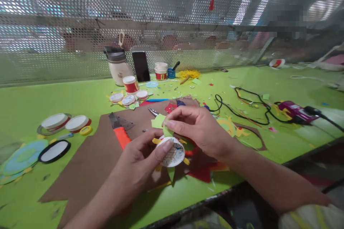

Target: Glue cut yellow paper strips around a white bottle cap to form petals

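My left hand [142, 157] grips a small round white paper-cup piece [174, 155] with blue specks, its thumb pressed on the face. Yellow tabs and a pointed green paper piece stick out around its edge. Just above it, my right hand [192, 125] pinches a light green paper piece [168, 130] at the upper rim. Another light green paper scrap [158, 121] lies right behind the fingers. Beneath both hands is a brown cardboard sheet [94, 157]. An orange-handled cutter [122, 136] rests on it to the left, and scissor blades [153, 111] show behind the hands.
White lids [77, 123] and blue paper rings [25, 155] lie at left. A jug [118, 68], a phone [141, 66] and paper cups [161, 71] stand at the back before a perforated metal panel [161, 25]. Black cable [255, 94] and a purple power adapter [295, 111] are at right.
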